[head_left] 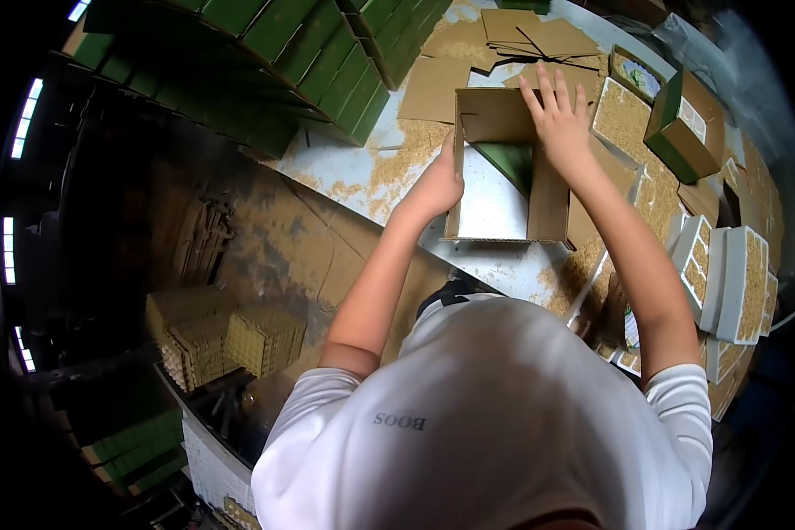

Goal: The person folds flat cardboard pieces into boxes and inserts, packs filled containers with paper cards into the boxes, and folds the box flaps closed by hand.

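A cardboard box [548, 208] stands on the worktable between my hands, its top uncovered. Through it I see white tabletop and a green triangular flap [511, 164]. My left hand [435, 184] holds the box's left wall, with the fingers partly hidden behind the edge. Against the far right part of the box lies my right hand [560, 119], fingers stretched and spread over the rim. Flat cardboard pieces [433, 91] and thin black straps [539, 55] lie beyond the box.
Stacked green boxes [318, 66] rise at the far left. Husk-like bits cover parts of the white table [340, 168]. To the right are a green-and-brown box [687, 128] and white trays [731, 283] of husks. Egg trays [261, 340] are stacked at lower left.
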`<state>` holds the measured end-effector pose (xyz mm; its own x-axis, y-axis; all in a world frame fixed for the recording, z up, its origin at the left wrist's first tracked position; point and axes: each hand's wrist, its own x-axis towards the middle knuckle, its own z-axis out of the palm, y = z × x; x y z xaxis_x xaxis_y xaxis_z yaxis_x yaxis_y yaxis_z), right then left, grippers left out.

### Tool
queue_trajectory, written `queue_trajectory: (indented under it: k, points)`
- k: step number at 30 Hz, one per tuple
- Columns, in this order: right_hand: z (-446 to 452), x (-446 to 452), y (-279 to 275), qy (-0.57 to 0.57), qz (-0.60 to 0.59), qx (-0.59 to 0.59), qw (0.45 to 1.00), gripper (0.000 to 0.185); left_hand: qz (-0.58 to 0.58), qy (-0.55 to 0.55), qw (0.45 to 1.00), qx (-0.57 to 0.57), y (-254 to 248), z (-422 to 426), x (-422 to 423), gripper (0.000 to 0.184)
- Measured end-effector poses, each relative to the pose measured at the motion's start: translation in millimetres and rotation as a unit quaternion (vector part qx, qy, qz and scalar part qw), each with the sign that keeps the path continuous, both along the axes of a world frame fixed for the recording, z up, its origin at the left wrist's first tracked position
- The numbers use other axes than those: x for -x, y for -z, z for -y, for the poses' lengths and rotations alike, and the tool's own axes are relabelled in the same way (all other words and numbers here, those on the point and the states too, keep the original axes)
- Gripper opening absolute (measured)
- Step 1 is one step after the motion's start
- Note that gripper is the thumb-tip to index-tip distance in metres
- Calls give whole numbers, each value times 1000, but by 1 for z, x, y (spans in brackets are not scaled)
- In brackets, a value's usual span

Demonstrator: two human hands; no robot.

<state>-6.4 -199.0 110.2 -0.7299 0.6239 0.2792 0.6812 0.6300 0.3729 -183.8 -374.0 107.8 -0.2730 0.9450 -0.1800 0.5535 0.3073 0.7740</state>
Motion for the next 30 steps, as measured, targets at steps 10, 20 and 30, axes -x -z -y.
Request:
queue_trajectory:
  k: [10, 20, 30]
  points:
    - [-11, 16, 4, -107, -271, 159, 943, 59, -323, 267, 903, -99, -13, 61, -68, 47]
    - [-4, -112, 102, 95, -638, 597, 477, 73, 398, -190, 807, -392, 20, 45, 65, 35]
    - [58, -80, 10, 129, -524, 518, 664, 55, 197, -270, 937, -97, 142, 25, 26, 69]
